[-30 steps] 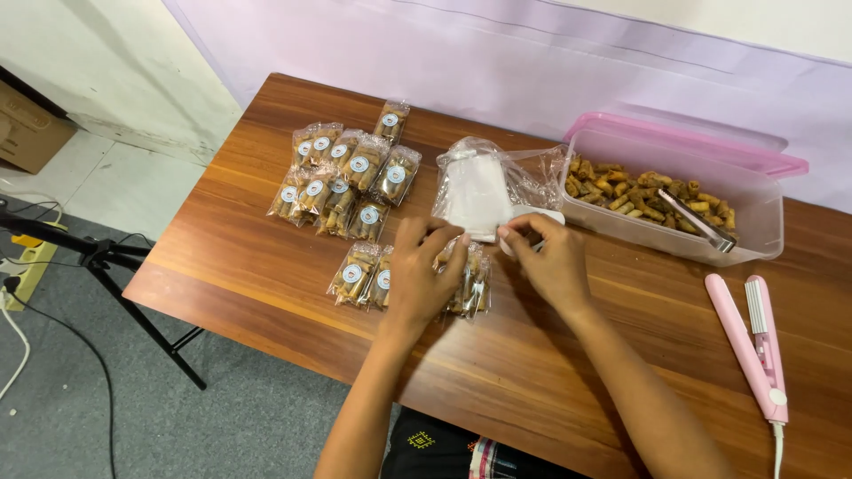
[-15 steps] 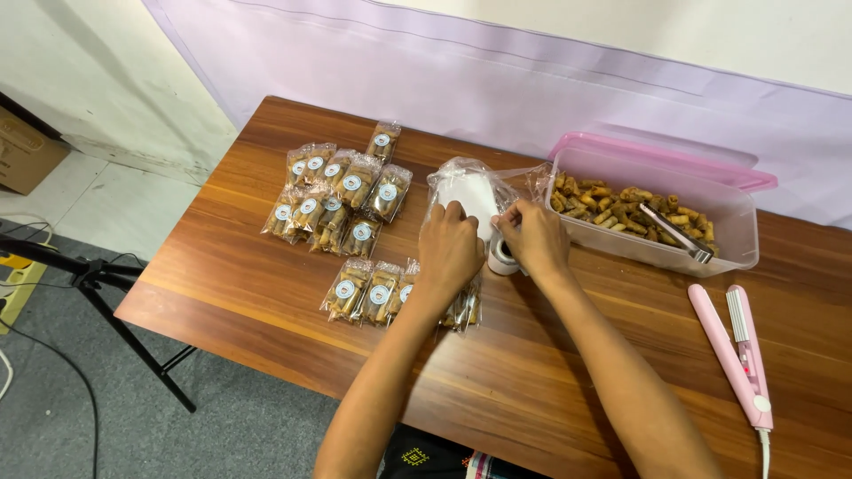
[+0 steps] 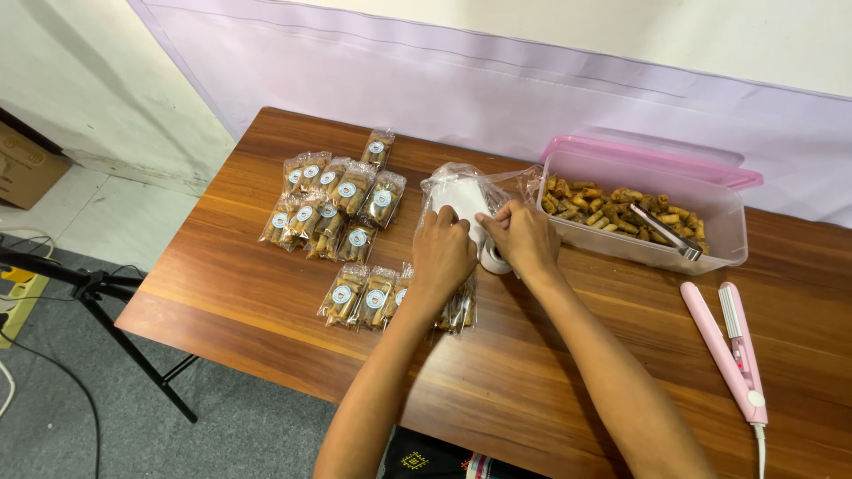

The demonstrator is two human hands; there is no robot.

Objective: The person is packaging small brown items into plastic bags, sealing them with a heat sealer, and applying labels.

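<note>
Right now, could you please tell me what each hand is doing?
Left hand: closed, pinching the clear plastic bag of white contents.
Right hand: closed on the same bag, above a small white roll.

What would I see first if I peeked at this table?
Two hands, the left hand and the right hand, meet mid-table on a clear bag of white stuff. To their left lie many small snack packets. A clear tub of snacks with a pink rim stands at the right.
</note>
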